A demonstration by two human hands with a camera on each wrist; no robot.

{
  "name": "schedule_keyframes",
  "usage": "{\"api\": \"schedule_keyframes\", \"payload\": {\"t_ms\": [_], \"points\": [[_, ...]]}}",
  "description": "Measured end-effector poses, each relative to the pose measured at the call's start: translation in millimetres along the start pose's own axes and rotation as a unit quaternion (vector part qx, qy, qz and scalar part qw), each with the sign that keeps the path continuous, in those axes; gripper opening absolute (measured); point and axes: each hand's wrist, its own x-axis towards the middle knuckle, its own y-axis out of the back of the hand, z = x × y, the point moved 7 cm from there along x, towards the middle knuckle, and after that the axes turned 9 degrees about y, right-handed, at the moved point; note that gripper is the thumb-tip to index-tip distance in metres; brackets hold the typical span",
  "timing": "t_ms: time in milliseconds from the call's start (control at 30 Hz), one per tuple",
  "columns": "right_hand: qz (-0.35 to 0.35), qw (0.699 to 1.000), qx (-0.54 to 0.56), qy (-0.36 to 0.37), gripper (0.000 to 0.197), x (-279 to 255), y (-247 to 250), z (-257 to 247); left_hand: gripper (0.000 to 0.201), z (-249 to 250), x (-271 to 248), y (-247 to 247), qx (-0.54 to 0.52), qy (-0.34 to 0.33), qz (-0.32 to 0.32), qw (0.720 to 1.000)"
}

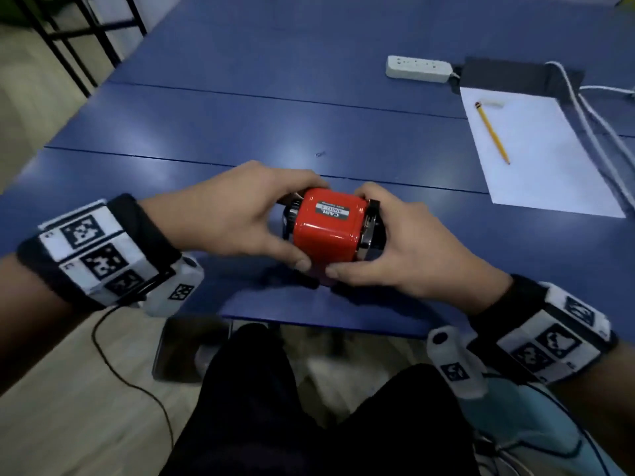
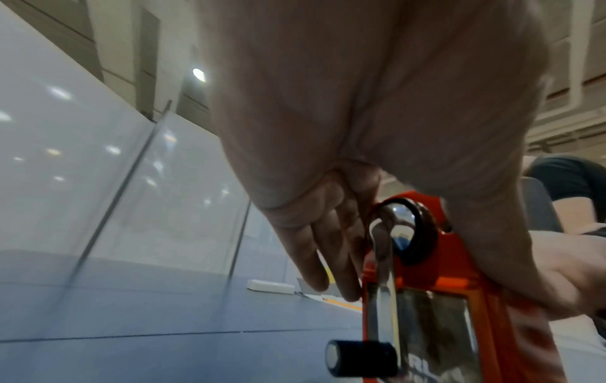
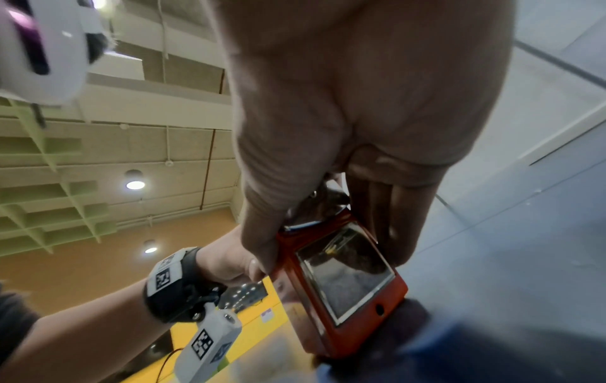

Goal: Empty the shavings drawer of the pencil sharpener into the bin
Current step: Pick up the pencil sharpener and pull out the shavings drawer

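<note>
A red pencil sharpener (image 1: 326, 231) is held just above the blue table (image 1: 240, 125), near its front edge. My left hand (image 1: 271, 228) grips its left end, where the metal crank (image 2: 382, 259) with a black knob (image 2: 360, 357) hangs down. My right hand (image 1: 388, 242) grips the right end, thumb at the lower front edge and fingers over the far side. The clear shavings drawer (image 3: 347, 272) sits in the red body and shows dark shavings behind its window; it also shows in the left wrist view (image 2: 436, 334).
A white sheet (image 1: 536, 149) with a yellow pencil (image 1: 493, 134) lies at the right of the table. A power strip (image 1: 417, 68) and white cables (image 1: 591, 115) lie behind it. A dark container (image 1: 189, 352) stands on the floor below the table's front edge, beside my legs.
</note>
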Motion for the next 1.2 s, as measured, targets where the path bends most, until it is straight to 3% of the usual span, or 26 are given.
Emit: {"api": "schedule_keyframes", "payload": {"t_ms": [133, 333, 467, 533, 700, 933, 1200], "points": [[0.012, 0.999, 0.02, -0.025, 0.067, -5.1, -0.6, -9.3, 0.087, 3.4, -11.1, -1.1, -0.053, 0.032, -0.001, 0.998], [0.015, 0.999, -0.004, -0.039, 0.071, -13.5, -1.5, -16.4, 0.095, 4.7, -29.7, -2.2, 0.024, 0.067, 0.057, 0.996], [0.024, 0.998, 0.005, -0.056, 0.071, -17.3, -4.6, -16.8, 0.053, -8.1, -58.2, -8.4, 0.013, 0.133, 0.179, 0.975], [0.043, 0.997, 0.006, -0.062, 0.07, -19.2, -5.6, -16.8, 0.041, -13.9, -62.1, -20.2, -0.008, 0.152, 0.168, 0.974], [0.069, 0.995, 0.001, -0.075, 0.072, -22.6, -8.5, -19.9, 0.054, -16.7, -53.3, -33.6, -0.019, 0.147, 0.128, 0.981], [0.065, 0.994, -0.002, -0.088, 0.075, -24.0, -9.5, -19.3, 0.037, -15.6, -41.9, -35.7, -0.036, 0.148, 0.091, 0.984], [0.079, 0.992, 0.002, -0.099, 0.073, -25.4, -10.7, -16.4, 0.037, -16.7, -31.9, -35.4, -0.052, 0.127, 0.059, 0.989]]}}
